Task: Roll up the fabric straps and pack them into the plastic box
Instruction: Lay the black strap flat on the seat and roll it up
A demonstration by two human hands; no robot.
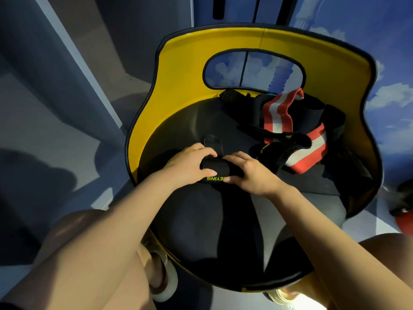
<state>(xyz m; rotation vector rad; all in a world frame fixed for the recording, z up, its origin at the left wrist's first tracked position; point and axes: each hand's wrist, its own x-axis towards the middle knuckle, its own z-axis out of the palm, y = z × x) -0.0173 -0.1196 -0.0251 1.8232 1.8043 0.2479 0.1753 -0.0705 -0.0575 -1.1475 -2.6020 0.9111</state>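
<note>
Progress: early, by my reading; one black strap (213, 170) is being rolled on the black seat (201, 220) of the yellow chair (178, 70).
Remaining: a loose pile of red-and-white straps (290, 130) is lying unrolled at the seat's back right; the plastic box is not showing.
Left hand (190, 163): fingers are curling over the roll's left end, gripping it.
Right hand (250, 171): fingers are curling round the roll's right end, thumb pressing near the yellow lettering.

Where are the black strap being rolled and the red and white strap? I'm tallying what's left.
black strap (214, 170), head view, rolled middle between the hands.
red and white strap (276, 115), head view, upper striped band.
</note>
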